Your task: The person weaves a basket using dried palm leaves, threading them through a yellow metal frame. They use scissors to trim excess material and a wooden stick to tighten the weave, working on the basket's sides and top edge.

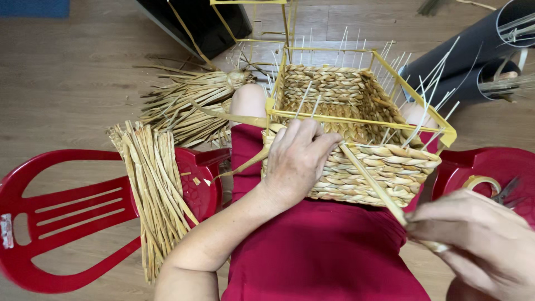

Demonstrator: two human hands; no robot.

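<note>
A half-woven straw basket (356, 167) on a yellow metal frame (415, 95) rests on my lap, over red cloth. My left hand (295, 159) presses on the basket's near left corner, fingers curled over the rim. My right hand (473, 239), blurred at the lower right, pinches a long flat straw strand (370, 181) that runs up and left to the basket's front rim. Thin pale sticks stand up from the basket's walls.
A bundle of dry straw strips (153, 184) lies across a red plastic chair (67, 217) at my left. More straw (189, 100) lies on the wooden floor behind it. Another red chair (479, 167) at the right holds a tape roll (480, 184) and scissors (507, 192). Dark tubes (473, 50) stand at the far right.
</note>
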